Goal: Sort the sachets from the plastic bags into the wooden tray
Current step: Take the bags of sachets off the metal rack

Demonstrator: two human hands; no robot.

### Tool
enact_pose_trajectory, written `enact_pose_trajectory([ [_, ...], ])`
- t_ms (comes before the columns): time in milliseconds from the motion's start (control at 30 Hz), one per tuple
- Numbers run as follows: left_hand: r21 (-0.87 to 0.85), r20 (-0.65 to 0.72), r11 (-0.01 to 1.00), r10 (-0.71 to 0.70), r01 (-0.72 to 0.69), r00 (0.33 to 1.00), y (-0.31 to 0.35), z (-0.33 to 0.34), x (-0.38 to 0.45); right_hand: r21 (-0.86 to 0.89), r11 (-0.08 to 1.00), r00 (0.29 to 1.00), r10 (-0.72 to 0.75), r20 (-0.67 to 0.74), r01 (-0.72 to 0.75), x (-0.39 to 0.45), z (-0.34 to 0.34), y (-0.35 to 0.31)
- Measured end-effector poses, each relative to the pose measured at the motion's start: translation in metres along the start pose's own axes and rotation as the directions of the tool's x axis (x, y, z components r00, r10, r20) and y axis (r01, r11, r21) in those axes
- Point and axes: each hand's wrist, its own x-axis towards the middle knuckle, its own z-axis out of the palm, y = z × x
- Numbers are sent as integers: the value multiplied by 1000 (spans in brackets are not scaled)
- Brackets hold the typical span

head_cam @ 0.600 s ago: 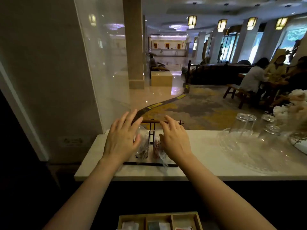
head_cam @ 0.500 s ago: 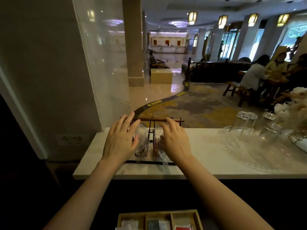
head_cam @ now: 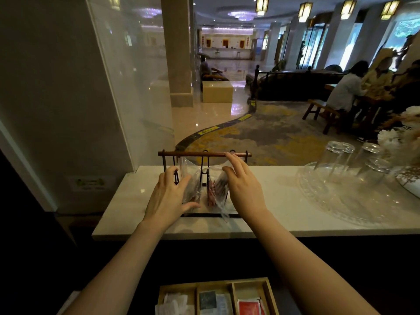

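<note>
A small rack with a wooden bar [head_cam: 204, 153] stands on the marble counter [head_cam: 279, 214]. Two clear plastic bags hang from it with sachets inside: the left bag [head_cam: 190, 178] and the right bag [head_cam: 217, 187]. My left hand [head_cam: 168, 198] wraps the left bag, its thumb under the bag's bottom. My right hand [head_cam: 244, 189] lies flat against the outer side of the right bag, fingers spread and reaching up to the bar. The wooden tray [head_cam: 270, 294] sits near me at the bottom edge; its three compartments hold white, dark and red sachets.
A glass platter [head_cam: 336, 201] with upturned drinking glasses [head_cam: 338, 153] fills the counter's right part, with white flowers [head_cam: 400, 133] behind it. A glass pane [head_cam: 136, 87] rises at the counter's left end. People sit at a table far right in the lobby.
Both hands have slid down off the bar and apart onto the outer sides of the two bags. The bar now shows uncovered, and the view has tilted a little downward.
</note>
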Motion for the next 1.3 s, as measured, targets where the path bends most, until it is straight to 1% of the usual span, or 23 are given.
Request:
enact_pose_trajectory([
  [100, 15, -16, 999, -44, 44, 999, 8, 6, -1, 12, 1000, 1000, 6, -11, -6, 1, 2, 0],
  [200, 26, -66, 994, -102, 104, 993, 17, 11, -2, 38, 998, 999, 54, 2, -54, 1, 4, 2],
  [267, 49, -94, 992, -110, 115, 990, 20, 12, -2, 58, 996, 997, 73, 18, -74, 1, 6, 3],
  [333, 48, -114, 993, -100, 106, 988, 20, 13, -1, 52, 997, 999, 48, 26, -49, 2, 9, 4],
  [433, -223, -125, 957, -219, 188, 968, 20, 10, 4, 34, 997, 995, 63, 78, -66, 7, 11, 3],
  [467, -247, -147, 954, -211, 170, 967, 22, 8, 4, 32, 996, 993, 76, 89, -79, 8, 11, 3],
  [533, -232, -209, 966, -166, 116, 964, 25, 3, 3, 43, 994, 991, 96, 97, -101, 10, 10, 3],
  [600, -291, -250, 946, -219, 143, 943, 26, -3, 3, 45, 993, 989, 105, 105, -110, 11, 9, 3],
  [667, -364, -325, 919, -280, 154, 903, 28, -7, 2, 50, 991, 987, 118, 113, -124, 12, 9, 3],
  [733, -507, -393, 845, -402, 169, 827, 30, -12, -1, 66, 988, 985, 132, 112, -140, 12, 9, 3],
  [800, -647, -413, 744, -526, 167, 743, 32, -16, -5, 76, 986, 984, 140, 108, -148, 13, 9, 2],
  [833, -721, -381, 671, -592, 173, 710, 33, -17, -7, 84, 985, 985, 143, 101, -152, 13, 9, 2],
  [867, -810, -294, 552, -673, 196, 678, 33, -19, -8, 92, 983, 985, 149, 91, -157, 13, 8, 2],
  [900, -897, -151, 377, -752, 232, 642, 35, -21, -8, 97, 982, 985, 154, 83, -161, 14, 7, 1],
  [933, -949, 20, 174, -799, 263, 601, 36, -23, -8, 97, 982, 985, 157, 76, -164, 15, 6, 1],
  [1000, -938, 329, -207, -787, 278, 522, 40, -25, -8, 95, 983, 987, 152, 59, -157, 17, 2, 0],
  [1033, -886, 463, -376, -731, 271, 500, 41, -25, -8, 102, 984, 989, 143, 40, -146, 18, -1, -2],
  [1067, -808, 582, -527, -639, 264, 503, 41, -24, -8, 119, 984, 991, 132, 8, -132, 20, -4, -5],
  [1100, -712, 673, -647, -520, 272, 526, 41, -21, -8, 144, 982, 991, 126, -34, -120, 21, -8, -7],
  [1133, -626, 728, -718, -398, 305, 558, 40, -18, -9, 175, 978, 988, 131, -79, -116, 22, -12, -9],
  [1167, -559, 756, -750, -286, 354, 589, 39, -17, -10, 214, 969, 982, 148, -116, -120, 23, -16, -10],
  [1233, -481, 766, -760, -120, 438, 632, 39, -21, -12, 313, 938, 968, 202, -146, -148, 26, -24, -12],
  [1300, -449, 749, -766, -43, 459, 662, 38, -26, -13, 435, 883, 955, 261, -141, -177, 29, -33, -13],
])
